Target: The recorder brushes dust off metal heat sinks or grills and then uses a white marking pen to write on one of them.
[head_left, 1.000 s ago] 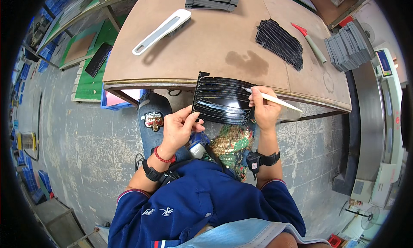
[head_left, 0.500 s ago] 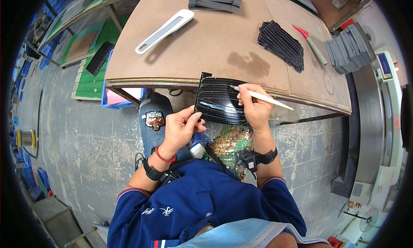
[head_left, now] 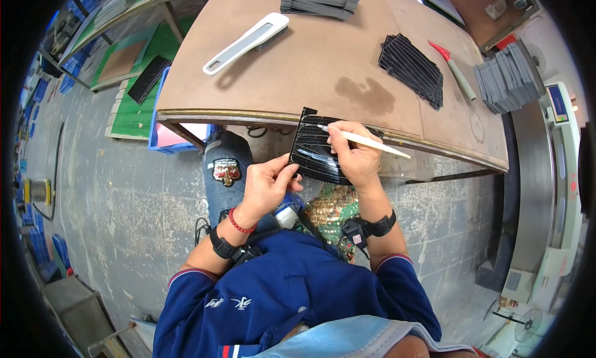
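A glossy black bundle of thin, striped pieces (head_left: 316, 158), curved and lined lengthwise, is held just off the table's front edge. My left hand (head_left: 268, 183) pinches its lower left edge between thumb and fingers. In my right hand (head_left: 359, 160) is a slim white pen-like tool (head_left: 380, 145), gripped like a pencil. Its narrow tip points left and meets the upper part of the black bundle; whether it touches the surface is hard to tell. My right hand covers the bundle's right side.
On the brown table (head_left: 279, 88) lie a white-handled brush (head_left: 245, 44), a fanned stack of black strips (head_left: 411, 71), a red-and-grey tool (head_left: 456, 75) and another dark stack (head_left: 320, 1). Grey pieces (head_left: 508, 78) stand at the right. A blue crate (head_left: 180, 148) sits below left.
My right hand and the tool tip have moved left across the black bundle. The bundle and my left hand have shifted slightly right in view, as has the table.
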A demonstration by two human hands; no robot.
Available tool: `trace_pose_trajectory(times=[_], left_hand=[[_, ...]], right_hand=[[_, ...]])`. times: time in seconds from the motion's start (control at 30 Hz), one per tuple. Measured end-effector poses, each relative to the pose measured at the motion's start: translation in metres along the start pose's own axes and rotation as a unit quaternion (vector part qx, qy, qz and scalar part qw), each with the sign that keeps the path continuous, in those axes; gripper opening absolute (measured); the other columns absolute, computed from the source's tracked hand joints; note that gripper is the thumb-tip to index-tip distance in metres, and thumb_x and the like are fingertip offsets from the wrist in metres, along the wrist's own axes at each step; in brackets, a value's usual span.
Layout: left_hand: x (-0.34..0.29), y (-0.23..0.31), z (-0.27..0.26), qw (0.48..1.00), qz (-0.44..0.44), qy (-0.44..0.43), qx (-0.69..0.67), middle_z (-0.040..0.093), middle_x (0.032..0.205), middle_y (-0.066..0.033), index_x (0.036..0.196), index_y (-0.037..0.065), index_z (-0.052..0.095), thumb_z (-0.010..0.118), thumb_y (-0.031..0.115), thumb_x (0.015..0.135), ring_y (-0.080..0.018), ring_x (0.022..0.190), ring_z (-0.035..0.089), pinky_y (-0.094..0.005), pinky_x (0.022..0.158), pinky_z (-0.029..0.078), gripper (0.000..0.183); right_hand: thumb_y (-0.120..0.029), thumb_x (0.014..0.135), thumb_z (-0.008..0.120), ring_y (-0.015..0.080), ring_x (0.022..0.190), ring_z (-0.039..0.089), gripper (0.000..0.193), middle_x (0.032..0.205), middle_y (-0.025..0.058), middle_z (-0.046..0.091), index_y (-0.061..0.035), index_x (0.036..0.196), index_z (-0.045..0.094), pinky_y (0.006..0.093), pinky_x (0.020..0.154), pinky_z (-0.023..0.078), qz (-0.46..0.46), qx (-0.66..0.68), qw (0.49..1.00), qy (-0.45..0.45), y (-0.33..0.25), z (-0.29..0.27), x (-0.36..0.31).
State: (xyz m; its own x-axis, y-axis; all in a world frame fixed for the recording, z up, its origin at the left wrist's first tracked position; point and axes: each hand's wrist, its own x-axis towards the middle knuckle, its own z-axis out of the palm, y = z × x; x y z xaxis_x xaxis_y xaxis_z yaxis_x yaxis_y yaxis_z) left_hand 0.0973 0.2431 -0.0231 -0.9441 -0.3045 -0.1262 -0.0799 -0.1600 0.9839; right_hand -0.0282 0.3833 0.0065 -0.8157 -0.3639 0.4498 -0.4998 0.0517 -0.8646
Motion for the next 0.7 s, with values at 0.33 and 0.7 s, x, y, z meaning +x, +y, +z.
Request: trace_pose_trajectory(times=[0.33,0.7], left_hand=[[0.0,0.001,0.0,1.0,-0.012,0.002,-0.006,0.068,0.074,-0.0049,0.115,0.001,0.064,0.054,0.004,0.093,-0.0082,0.061,0.064,-0.0213,0.055,0.052,0.025],[0.0,0.0,0.0,0.999,-0.031,-0.003,-0.03,0.068,0.079,-0.0083,0.115,-0.003,0.063,0.055,0.007,0.094,-0.01,0.062,0.065,-0.0216,0.055,0.052,0.025]], right_hand=[[-0.005,0.082,0.069,0.0122,0.062,0.063,0.006,0.076,0.0074,0.068,-0.0009,0.086,0.068,0.0245,0.056,0.049,-0.001,0.037,0.999,-0.002,-0.009,0.008,0.001],[-0.004,0.091,0.059,0.0075,0.061,0.056,0.008,0.074,0.0064,0.061,0.0026,0.094,0.061,0.0192,0.053,0.047,0.02,0.103,0.98,0.169,0.012,-0.07,-0.015]])
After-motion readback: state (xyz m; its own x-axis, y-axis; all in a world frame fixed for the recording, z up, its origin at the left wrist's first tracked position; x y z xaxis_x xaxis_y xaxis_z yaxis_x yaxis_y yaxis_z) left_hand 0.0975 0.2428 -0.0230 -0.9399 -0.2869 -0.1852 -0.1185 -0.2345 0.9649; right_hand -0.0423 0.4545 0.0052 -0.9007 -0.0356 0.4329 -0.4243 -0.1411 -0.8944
